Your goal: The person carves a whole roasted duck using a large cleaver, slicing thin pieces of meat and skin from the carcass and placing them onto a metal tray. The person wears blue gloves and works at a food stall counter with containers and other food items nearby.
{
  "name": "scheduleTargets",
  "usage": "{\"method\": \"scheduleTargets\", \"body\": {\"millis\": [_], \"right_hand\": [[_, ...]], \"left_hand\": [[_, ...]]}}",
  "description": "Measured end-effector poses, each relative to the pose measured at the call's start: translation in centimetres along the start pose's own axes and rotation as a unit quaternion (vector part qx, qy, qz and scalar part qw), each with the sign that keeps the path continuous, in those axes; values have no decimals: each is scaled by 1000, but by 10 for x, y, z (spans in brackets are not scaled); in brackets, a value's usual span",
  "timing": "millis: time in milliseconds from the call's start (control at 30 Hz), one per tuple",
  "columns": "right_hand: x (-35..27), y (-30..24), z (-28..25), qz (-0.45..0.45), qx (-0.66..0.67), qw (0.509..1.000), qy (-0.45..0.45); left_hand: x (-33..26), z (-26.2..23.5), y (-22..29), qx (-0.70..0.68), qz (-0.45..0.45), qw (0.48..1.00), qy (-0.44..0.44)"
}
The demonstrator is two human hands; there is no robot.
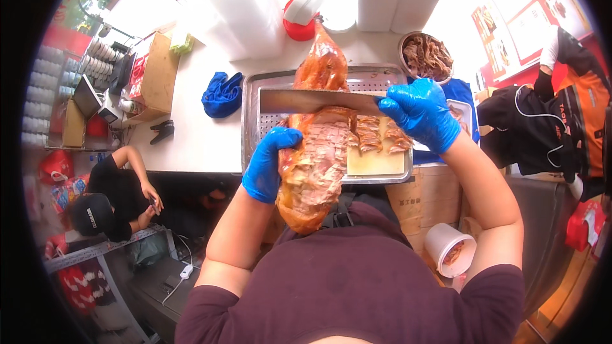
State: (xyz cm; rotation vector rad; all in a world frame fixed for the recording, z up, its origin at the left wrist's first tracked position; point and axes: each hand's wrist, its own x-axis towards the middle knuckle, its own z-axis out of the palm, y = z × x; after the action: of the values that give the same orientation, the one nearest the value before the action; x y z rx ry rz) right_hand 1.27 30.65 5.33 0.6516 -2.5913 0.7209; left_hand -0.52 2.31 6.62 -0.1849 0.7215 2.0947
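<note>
A blue cloth [222, 93] lies on the white counter [191, 134]. The left hand [268, 164], in a blue glove, grips the roast duck [315, 153] on a metal tray [252, 99]. The gloved right hand [421, 113] is closed around a cleaver [315, 100] lying flat across the duck, beside cut slices [379, 135].

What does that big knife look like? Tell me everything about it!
The cleaver has a wide, flat, rectangular blade of shiny grey metal. It lies sideways across the picture, above the roast duck and the metal tray. The right hand, in a blue glove, wraps around its handle end, so the handle is hidden. The blade's lower edge meets the top of the cut meat. The left hand, also in a blue glove, holds the duck and does not touch the blade.
</note>
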Motion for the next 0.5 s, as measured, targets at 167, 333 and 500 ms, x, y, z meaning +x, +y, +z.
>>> {"method": "scheduleTargets", "body": {"millis": [167, 333, 500], "right_hand": [[20, -14, 9, -10, 33, 999, 6], [21, -23, 12, 52, 41, 998, 16], [8, -12, 35, 167, 24, 986, 16]], "left_hand": [[15, -7, -9, 13, 6, 999, 47], [21, -1, -12, -44, -40, 998, -6], [34, 7, -22, -2, -30, 999, 35]]}}
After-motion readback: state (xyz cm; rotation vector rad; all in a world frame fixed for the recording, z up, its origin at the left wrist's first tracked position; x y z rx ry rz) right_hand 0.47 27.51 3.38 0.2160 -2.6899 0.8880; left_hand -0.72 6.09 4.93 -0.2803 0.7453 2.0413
